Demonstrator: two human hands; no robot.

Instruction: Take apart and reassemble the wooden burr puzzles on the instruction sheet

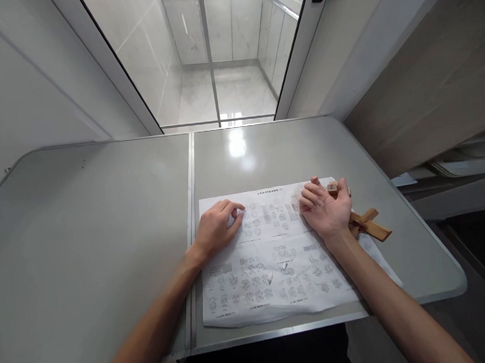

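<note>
A large printed sheet of paper (263,267), covered in small diagrams and lines of text, lies under both hands. My left hand (220,221) rests palm down on its upper left part, fingers loosely bent and thumb apart, holding nothing. On the upper right part my right hand (327,207) lies palm up, fingers relaxed and half curled, its palm bare. Just behind its thumb and fingers sits a small wooden block (332,187) with a dark letter, partly hidden. Crossed wooden sticks (370,224) lie beside the right wrist, which covers part of them.
The grey folding table (106,226) has a metal seam (191,195) left of the sheet and metal edging. A glass door (215,58) stands beyond its far edge. To the right is a wooden shelf unit (425,96) with papers (469,161) inside.
</note>
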